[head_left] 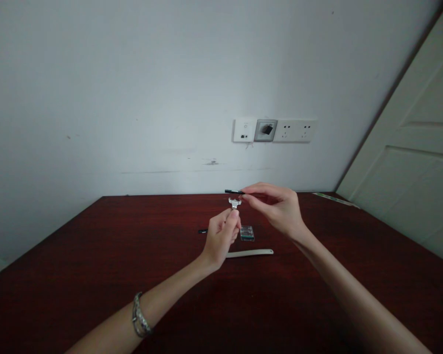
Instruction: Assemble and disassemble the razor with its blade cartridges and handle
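Observation:
My left hand is closed with the thumb on top, gripping a small silver piece with a forked, T-shaped head. The head points up and away from me. Between the thumb and fingertips of my right hand is a thin black bar, held level just above the forked head. A narrow gap shows between the two pieces. The part of the silver piece inside my left fist is hidden.
Beyond my left hand lies a small clear case. A pale strip with a hole at its end lies nearer. Another black piece is partly hidden by my left hand. Wall sockets sit above the dark red table.

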### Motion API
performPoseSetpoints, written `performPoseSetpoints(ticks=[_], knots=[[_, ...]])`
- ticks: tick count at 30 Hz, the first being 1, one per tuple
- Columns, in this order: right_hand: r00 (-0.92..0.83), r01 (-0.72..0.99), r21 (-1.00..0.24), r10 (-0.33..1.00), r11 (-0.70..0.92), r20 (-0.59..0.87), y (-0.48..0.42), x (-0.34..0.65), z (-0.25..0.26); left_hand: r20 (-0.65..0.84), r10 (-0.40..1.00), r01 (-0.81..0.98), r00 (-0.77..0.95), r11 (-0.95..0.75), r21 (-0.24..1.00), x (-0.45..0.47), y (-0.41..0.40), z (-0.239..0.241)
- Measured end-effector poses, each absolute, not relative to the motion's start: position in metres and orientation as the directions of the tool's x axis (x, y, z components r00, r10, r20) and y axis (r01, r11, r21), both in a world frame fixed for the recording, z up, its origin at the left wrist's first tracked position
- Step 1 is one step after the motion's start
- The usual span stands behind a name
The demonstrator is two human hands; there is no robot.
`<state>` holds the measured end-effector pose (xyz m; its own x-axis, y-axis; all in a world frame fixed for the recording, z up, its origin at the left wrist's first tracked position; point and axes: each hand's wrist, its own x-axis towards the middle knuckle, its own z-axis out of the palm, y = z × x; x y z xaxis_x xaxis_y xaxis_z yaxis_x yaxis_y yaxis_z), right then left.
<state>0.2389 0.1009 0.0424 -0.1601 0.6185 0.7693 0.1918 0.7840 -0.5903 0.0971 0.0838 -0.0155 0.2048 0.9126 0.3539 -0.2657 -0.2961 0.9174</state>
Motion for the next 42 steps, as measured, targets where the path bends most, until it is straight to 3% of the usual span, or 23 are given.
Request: performPoseSetpoints(ticks=[16,25,32,42], knots=[[-0.315,0.114,-0.782,0.768,0.613,0.557,0.101,0.245,0.05,0.382,0.924,-0.106,0.004,-0.38,0.919,0.094,0.092,-0.015],[-0.383,0.14,-0.778,0.758,0.612,0.527,0.1,0.243,0.048,0.343,0.939,-0.115,0.035,-0.337,0.935,0.094,0.091,-0.014],[-0.37,0.14,-0.793,0.775,0.592,0.513,0.102,0.248,0.047,0.276,0.961,-0.28,0.012,-0.262,0.924,0.097,0.093,-0.009],[-0.435,0.279,-0.685,0.724,0.673,0.535,0.104,0.244,0.041,0.262,0.963,-0.352,-0.066,-0.268,0.897,0.097,0.096,-0.009]])
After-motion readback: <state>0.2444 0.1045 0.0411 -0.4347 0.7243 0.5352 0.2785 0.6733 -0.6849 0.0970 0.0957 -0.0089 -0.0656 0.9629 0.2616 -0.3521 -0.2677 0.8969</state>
